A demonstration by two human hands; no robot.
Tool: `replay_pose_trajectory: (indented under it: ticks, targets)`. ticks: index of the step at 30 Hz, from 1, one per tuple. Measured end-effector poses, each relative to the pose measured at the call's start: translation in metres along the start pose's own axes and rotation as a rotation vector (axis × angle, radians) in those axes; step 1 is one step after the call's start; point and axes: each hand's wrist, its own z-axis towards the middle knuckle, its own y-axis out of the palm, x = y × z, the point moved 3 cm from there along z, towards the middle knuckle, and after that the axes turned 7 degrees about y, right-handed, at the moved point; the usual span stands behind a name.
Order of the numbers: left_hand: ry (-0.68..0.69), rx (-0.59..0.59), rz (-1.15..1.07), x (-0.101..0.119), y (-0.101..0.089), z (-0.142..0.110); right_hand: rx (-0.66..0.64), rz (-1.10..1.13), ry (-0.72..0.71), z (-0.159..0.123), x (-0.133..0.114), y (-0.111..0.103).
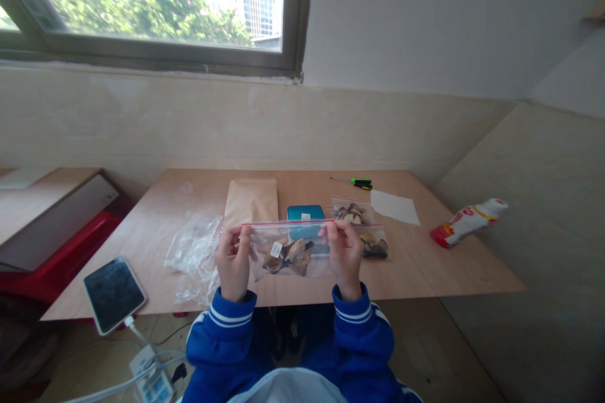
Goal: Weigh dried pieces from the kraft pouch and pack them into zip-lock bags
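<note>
Between my two hands a clear zip bag [288, 258] is stretched level, its red seal strip along the top. Brown dried pieces and a small white label show inside it. My left hand [235, 262] pinches the bag's upper left corner, and my right hand [343, 255] pinches the upper right. Behind the bag lies a teal flat device [305, 211], partly covered by it. Two more zip bags of dried pieces, one farther back [352, 211] and one nearer [374, 244], lie beside my right hand. Left of my left hand is a pile of empty clear bags [193, 255].
A brown paper envelope [251, 200] lies at the back of the table [425, 271]. Farther right are a screwdriver [357, 182], white paper [394, 206] and a red-and-white bottle [467, 223] on its side. A tablet [115, 294] with a white cable overhangs the front left edge.
</note>
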Motion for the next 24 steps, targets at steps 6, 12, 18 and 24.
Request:
replay_pose_trajectory:
  ticks: [6,12,18,24]
  targets:
    - [0.007,0.061,-0.014,0.0045,0.0025,-0.0034,-0.015,0.008,-0.017,0.0011,0.0007,0.0005]
    - [-0.013,0.056,-0.114,0.0024,0.0026,-0.005,-0.115,-0.074,-0.009,0.0017,-0.0029,0.0006]
    - [-0.009,0.033,-0.118,0.0038,0.0034,-0.004,-0.029,-0.063,-0.045,-0.0019,-0.0013,0.0002]
    - [-0.001,0.033,-0.042,0.0073,0.0092,-0.0029,0.063,-0.041,-0.043,-0.0042,-0.0026,0.0037]
